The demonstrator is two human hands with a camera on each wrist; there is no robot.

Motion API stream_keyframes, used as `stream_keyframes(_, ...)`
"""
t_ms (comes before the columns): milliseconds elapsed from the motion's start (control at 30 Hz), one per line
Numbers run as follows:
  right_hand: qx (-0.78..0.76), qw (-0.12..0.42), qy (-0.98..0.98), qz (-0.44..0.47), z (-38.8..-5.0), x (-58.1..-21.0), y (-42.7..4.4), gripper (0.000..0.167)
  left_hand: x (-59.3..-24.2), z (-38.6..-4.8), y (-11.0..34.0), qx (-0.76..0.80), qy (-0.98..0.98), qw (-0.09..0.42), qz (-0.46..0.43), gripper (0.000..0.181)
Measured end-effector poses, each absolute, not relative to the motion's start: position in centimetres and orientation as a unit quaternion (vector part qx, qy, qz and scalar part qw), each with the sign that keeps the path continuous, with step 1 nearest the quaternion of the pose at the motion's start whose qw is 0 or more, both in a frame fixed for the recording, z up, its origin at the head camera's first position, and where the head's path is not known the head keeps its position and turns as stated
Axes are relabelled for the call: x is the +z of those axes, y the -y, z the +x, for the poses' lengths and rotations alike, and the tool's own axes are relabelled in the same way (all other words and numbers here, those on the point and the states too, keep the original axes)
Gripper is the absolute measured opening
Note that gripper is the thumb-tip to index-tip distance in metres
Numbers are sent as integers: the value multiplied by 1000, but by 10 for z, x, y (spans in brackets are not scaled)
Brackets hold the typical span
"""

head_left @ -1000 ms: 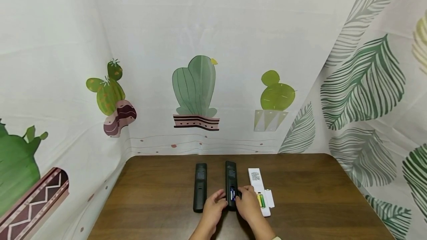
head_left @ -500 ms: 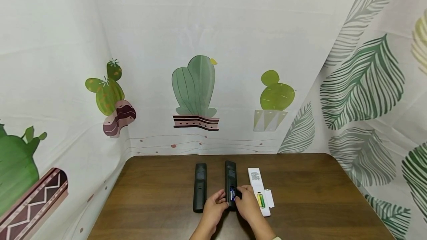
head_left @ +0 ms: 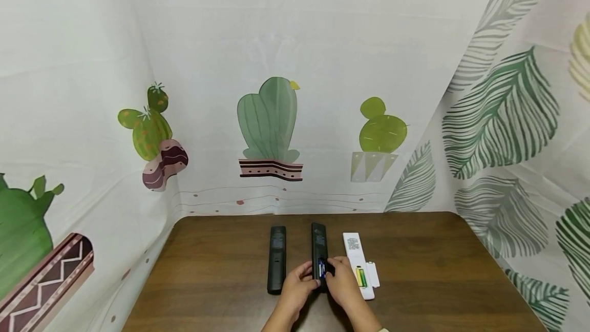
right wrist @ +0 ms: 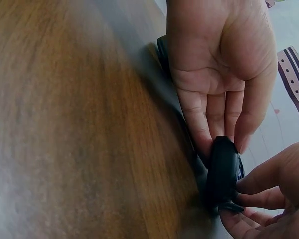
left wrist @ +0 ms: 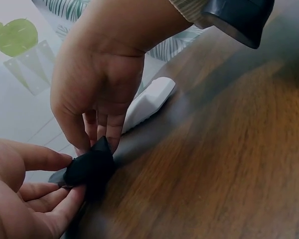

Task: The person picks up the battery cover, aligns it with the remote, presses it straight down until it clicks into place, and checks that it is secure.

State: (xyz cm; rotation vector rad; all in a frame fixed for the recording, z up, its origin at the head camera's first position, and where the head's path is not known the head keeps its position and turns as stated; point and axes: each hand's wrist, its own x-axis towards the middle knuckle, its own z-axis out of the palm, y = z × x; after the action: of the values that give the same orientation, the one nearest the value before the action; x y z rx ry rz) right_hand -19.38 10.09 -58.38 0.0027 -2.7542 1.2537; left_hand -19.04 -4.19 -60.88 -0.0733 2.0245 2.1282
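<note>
A black remote (head_left: 319,242) lies on the table with its battery compartment facing up, batteries (head_left: 322,267) showing inside. My left hand (head_left: 295,291) grips its lower left side, the thumb at the near end. On the right side my right hand (head_left: 343,283) pinches a small dark piece, seemingly the cover (right wrist: 231,206), beside the compartment. In the left wrist view, fingers of both hands are around the remote's dark near end (left wrist: 92,167). Part of the compartment is hidden by the right thumb.
A second black remote (head_left: 276,260) lies to the left. To the right is a white remote (head_left: 354,250) with two batteries (head_left: 361,276) in its compartment and a white cover (head_left: 372,274) beside it. A printed cloth hangs behind the brown table (head_left: 212,270).
My left thumb has shifted slightly right over the near end of the middle remote. The right hand has barely moved, still at the compartment's side.
</note>
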Motion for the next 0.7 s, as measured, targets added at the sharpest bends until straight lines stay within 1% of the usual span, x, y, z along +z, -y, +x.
stream_keyframes(467,401,54,914,7,-192,-583,-101,38,-613,-190,41,734,-670,107,-36,67)
stream_keyframes(700,406,42,913,2,-191,-583,-102,38,-612,-189,41,738,-664,113,-36,68)
